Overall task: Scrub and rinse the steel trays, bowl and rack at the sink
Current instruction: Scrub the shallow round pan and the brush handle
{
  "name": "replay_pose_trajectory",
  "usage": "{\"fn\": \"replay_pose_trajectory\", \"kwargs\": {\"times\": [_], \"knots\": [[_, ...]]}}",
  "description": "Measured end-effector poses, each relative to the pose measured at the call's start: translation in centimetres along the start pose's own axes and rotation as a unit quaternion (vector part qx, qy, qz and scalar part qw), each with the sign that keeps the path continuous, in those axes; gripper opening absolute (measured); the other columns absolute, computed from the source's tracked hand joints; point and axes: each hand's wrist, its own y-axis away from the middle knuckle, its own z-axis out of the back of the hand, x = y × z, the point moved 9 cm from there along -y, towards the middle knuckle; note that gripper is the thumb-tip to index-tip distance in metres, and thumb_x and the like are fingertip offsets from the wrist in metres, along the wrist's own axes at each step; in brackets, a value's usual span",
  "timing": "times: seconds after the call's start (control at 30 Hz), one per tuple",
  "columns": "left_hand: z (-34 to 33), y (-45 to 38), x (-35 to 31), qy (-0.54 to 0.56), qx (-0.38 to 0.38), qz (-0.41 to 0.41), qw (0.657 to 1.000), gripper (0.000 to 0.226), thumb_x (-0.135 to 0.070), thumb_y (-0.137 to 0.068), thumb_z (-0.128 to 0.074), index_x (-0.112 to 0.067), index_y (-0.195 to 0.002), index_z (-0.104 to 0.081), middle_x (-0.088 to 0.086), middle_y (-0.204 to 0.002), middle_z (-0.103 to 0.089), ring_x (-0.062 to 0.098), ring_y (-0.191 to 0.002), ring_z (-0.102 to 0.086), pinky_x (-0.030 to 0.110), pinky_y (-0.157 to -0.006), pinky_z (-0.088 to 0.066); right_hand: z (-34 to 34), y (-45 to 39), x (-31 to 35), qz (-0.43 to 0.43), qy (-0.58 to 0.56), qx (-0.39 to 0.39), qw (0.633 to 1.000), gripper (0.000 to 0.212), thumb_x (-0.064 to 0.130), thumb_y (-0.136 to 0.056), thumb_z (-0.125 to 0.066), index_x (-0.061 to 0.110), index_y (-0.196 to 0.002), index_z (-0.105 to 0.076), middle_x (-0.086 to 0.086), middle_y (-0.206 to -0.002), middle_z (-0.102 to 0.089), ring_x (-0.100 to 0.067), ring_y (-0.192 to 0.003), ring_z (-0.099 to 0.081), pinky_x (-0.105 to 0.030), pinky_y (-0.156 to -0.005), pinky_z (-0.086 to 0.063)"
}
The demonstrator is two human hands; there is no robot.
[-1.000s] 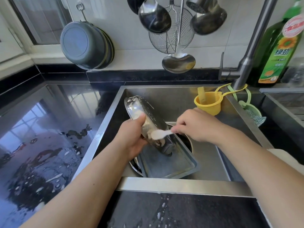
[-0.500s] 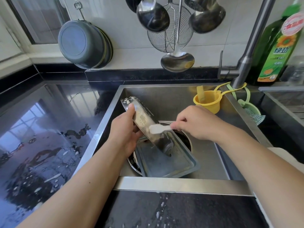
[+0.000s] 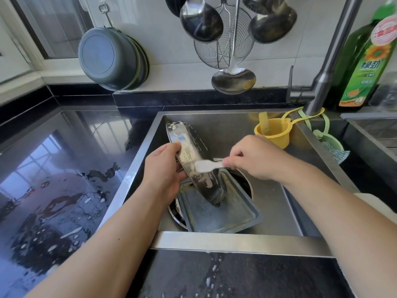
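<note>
My left hand [image 3: 165,168] grips the soapy oval steel tray [image 3: 193,162] tilted over the rectangular steel tray [image 3: 217,211] in the sink [image 3: 232,240]; my right hand [image 3: 255,159] pinches a white brush [image 3: 207,166] against it. Slick suds could let it slip and clatter down.

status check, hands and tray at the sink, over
Left hand grips soapy tray, tilted on edge. Right hand pinches white brush against it. Second tray lies flat underneath. Nothing blocking.

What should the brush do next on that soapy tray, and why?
Probably stroke the white brush down toward the tilted tray's lower end. The right hand pinches it against the middle, the left hand steadies the tray, and suds show below the bristles.
</note>
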Motion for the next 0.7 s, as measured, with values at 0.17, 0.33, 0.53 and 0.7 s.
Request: {"fn": "replay_pose_trajectory", "kwargs": {"times": [0.17, 0.33, 0.53, 0.7], "knots": [[-0.4, -0.1, 0.1, 0.030, 0.030, 0.007, 0.999, 0.020, -0.006, -0.104, -0.054, 0.004, -0.117, -0.065, 0.021, -0.110, -0.071, 0.031, -0.099, -0.072, 0.044, -0.081, -0.065, -1.4, 1.0, -0.7, -0.024, 0.085, 0.066, 0.994, 0.042, 0.052, -0.088, -0.072, 0.021, -0.061, -0.068, 0.001, -0.057, -0.058, -0.017, -0.058, -0.051, -0.037, -0.055, -0.046], [-2.3, 0.9, 1.2, -0.037, 0.090, 0.038, 0.994, 0.030, -0.019, -0.108, -0.049, 0.001, -0.127, -0.063, 0.035, -0.131, -0.062, 0.043, -0.117, -0.068, 0.059, -0.096, -0.057, 0.8, 0.0, 1.4, 0.025, 0.010, -0.064, 0.998, 0.046, 0.049, -0.094, -0.066, 0.018, -0.061, -0.067, 0.001, -0.054, -0.057, -0.019, -0.059, -0.054, -0.038, -0.061, -0.049], [-1.2, 0.2, 0.4, 0.014, 0.068, 0.026, 0.997, 0.031, -0.019, -0.109, -0.047, 0.000, -0.125, -0.065, 0.027, -0.125, -0.070, 0.038, -0.105, -0.074, 0.047, -0.076, -0.065, -2.3, 1.1, -1.6, -0.045, 0.099, 0.106, 0.988, 0.041, 0.052, -0.090, -0.070, 0.018, -0.068, -0.072, -0.001, -0.063, -0.062, -0.019, -0.062, -0.054, -0.036, -0.057, -0.046], [-1.4, 0.6, 0.0, 0.040, 0.079, 0.015, 0.996, 0.031, -0.016, -0.106, -0.052, 0.004, -0.127, -0.062, 0.029, -0.121, -0.069, 0.031, -0.098, -0.075, 0.042, -0.081, -0.064, 0.6, 0.5, 0.9, 0.014, -0.008, -0.041, 0.999, 0.047, 0.049, -0.094, -0.066, 0.018, -0.058, -0.064, -0.002, -0.055, -0.057, -0.021, -0.058, -0.052, -0.039, -0.056, -0.044]]}}
